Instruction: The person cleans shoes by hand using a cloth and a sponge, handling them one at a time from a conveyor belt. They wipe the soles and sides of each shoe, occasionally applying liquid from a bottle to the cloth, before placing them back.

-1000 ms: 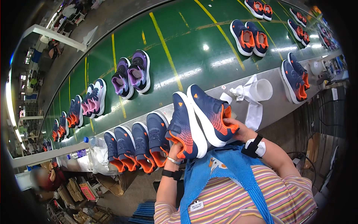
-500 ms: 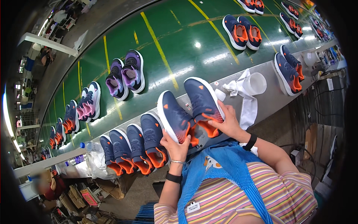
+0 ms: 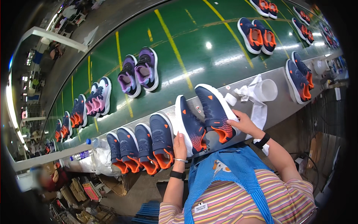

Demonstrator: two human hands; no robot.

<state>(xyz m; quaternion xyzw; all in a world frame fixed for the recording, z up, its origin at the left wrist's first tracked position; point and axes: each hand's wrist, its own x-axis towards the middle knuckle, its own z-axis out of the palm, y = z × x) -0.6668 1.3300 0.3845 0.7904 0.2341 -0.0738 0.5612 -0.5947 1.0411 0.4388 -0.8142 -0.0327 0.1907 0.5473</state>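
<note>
In front of me is a pair of navy sneakers with orange linings and white soles, toes pointing away. My left hand (image 3: 180,147) is against the outer sole edge of the left sneaker (image 3: 192,125), near its heel; some of its fingers are hidden. That shoe tilts, showing its white sole side. My right hand (image 3: 244,124) grips the right sneaker (image 3: 214,112) at the outer heel side, thumb over the collar. Just left of my left hand, several matching navy sneakers (image 3: 142,145) stand side by side along the grey metal ledge (image 3: 231,80).
Beyond the ledge runs a green conveyor belt (image 3: 179,33) with yellow lines, carrying purple-black sneakers (image 3: 147,69), pink-grey sneakers (image 3: 100,98) and more navy pairs. A white roll (image 3: 268,90) with loose strips lies right of my hands. Another navy pair (image 3: 298,80) sits farther right. A bottle (image 3: 97,142) is at left.
The view has shifted, so the scene sits farther right. My left thumb has come out of the left sneaker's opening and the hand now lies along its outer side. The shoes are lower, toward the ledge.
</note>
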